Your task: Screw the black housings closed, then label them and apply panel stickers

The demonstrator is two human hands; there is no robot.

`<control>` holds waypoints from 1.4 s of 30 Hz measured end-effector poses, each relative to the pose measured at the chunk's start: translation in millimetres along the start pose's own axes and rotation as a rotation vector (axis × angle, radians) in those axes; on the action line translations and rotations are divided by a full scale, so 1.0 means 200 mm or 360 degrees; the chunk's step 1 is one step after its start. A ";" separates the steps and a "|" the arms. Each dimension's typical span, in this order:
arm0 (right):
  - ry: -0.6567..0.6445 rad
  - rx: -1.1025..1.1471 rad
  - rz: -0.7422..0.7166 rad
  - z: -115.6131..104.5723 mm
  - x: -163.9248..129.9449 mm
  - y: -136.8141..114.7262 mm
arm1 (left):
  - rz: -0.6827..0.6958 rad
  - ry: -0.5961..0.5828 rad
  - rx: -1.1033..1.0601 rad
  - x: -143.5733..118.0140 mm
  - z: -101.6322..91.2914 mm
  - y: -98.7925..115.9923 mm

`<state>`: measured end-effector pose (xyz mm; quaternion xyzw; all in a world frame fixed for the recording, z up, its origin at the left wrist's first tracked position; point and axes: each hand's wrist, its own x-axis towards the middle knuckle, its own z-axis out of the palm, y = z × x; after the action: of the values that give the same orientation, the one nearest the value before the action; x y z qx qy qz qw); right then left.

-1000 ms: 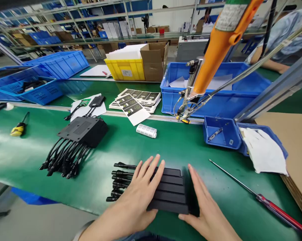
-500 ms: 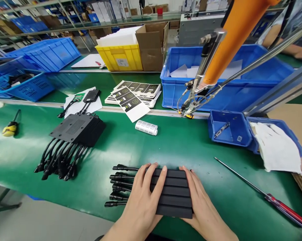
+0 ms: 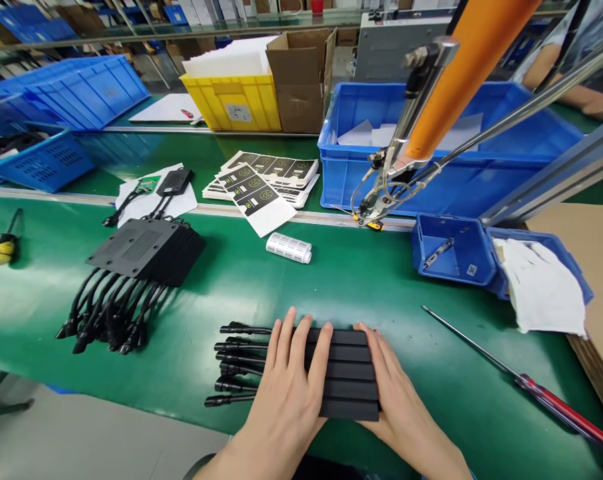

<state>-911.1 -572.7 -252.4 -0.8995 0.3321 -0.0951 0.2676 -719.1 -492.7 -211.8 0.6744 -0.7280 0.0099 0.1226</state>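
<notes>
A row of several black flat boxes [image 3: 349, 377] stands on edge on the green belt near the front, black cables [image 3: 239, 363] sticking out to the left. My left hand [image 3: 289, 393] lies over the left side of the row, fingers spread on top. Against the right side presses my right hand [image 3: 396, 397]. Both hands clasp the row between them.
A second stack of black boxes with cables [image 3: 141, 253] lies at left. A red-handled screwdriver [image 3: 521, 380] lies at right. An orange powered screwdriver [image 3: 431, 100] hangs above small blue bins [image 3: 451, 257]. A white label roll [image 3: 289, 248], printed cards [image 3: 261, 183], a yellow screwdriver [image 3: 1, 247] and a large blue crate [image 3: 446, 157] sit behind.
My right hand, which stood apart from the row, has closed against its right side. Both hands now hold the boxes squeezed together.
</notes>
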 end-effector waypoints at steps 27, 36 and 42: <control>0.0600 0.0653 -0.0444 -0.21 -0.11 -0.23 | 0.0513 0.0661 -0.0827 -0.01 -0.03 -0.10; 0.0674 0.0688 -0.0710 -0.21 -0.07 -0.29 | 0.0616 0.0888 -0.0926 -0.04 0.05 -0.15; 0.0786 0.0691 -0.0735 -0.19 -0.07 -0.32 | 0.0510 0.0860 -0.1385 -0.06 0.09 -0.17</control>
<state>-899.7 -538.2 -185.2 -0.8231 0.1478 -0.4339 0.3353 -687.4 -486.6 -236.9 0.4151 -0.7012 -0.1011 0.5708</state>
